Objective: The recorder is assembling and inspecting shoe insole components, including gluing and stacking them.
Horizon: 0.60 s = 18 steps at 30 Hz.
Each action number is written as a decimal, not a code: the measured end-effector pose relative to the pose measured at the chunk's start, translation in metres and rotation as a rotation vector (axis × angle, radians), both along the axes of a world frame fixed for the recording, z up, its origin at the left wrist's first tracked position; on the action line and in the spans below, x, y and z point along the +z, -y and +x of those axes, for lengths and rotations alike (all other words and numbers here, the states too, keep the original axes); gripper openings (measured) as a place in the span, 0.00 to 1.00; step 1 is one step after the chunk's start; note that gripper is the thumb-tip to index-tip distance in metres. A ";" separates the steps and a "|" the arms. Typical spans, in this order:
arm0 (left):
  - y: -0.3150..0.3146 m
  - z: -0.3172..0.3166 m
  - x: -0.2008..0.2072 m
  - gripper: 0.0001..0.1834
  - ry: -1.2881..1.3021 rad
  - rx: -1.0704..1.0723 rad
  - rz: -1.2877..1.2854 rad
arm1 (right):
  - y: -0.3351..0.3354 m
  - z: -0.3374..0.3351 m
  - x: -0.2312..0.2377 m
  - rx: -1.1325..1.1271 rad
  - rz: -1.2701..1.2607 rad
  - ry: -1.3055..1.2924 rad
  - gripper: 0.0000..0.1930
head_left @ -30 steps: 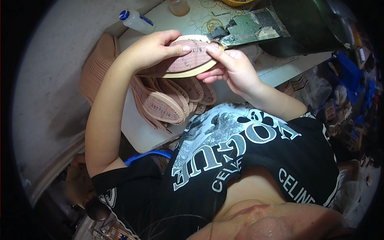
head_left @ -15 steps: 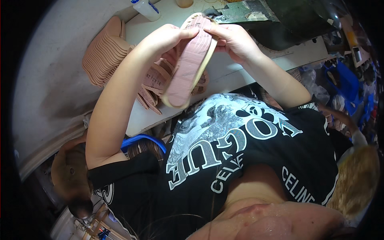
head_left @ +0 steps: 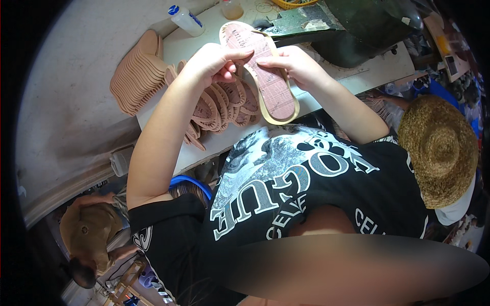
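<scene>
A shoe insole with a pink face and a cream rim is held up over the near edge of the white table, tilted, its wider end away from me. My left hand is closed at its left edge, the thumb pressed on the pink face and the other fingers curled. On the opposite edge my right hand pinches it, thumb on top and fingers hidden beneath. Close to my left hand lies a loose pile of similar pink insoles. Beyond my left forearm stands a neat stack of pink insoles against the wall.
A white bottle with a blue cap and a jar of amber liquid stand at the back of the table. A dark green machine occupies the far right. Other people are nearby: one in a straw hat, another in brown.
The insole has swung its near end to the right, and my hands have shifted lower along its edges. The straw-hatted person has moved farther into view on the right.
</scene>
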State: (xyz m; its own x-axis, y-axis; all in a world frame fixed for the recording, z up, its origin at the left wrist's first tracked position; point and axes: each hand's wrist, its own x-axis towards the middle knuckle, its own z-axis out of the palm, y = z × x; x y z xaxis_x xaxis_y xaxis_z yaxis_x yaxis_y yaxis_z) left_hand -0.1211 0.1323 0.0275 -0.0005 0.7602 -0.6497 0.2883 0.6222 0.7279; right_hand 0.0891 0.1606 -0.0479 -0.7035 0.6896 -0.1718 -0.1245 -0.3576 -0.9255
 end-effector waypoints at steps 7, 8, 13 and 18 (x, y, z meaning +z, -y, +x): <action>0.002 0.011 -0.002 0.18 -0.137 0.156 0.121 | 0.003 0.011 -0.005 0.053 -0.129 -0.042 0.17; 0.002 0.010 -0.003 0.18 -0.137 0.153 0.119 | 0.012 0.022 0.000 0.091 -0.136 -0.049 0.16; -0.003 0.006 -0.002 0.19 -0.060 0.231 0.118 | 0.060 0.040 0.001 0.127 -0.314 -0.028 0.14; -0.022 -0.009 -0.006 0.21 -0.067 0.208 0.096 | 0.065 0.022 0.010 -0.027 -0.320 -0.202 0.14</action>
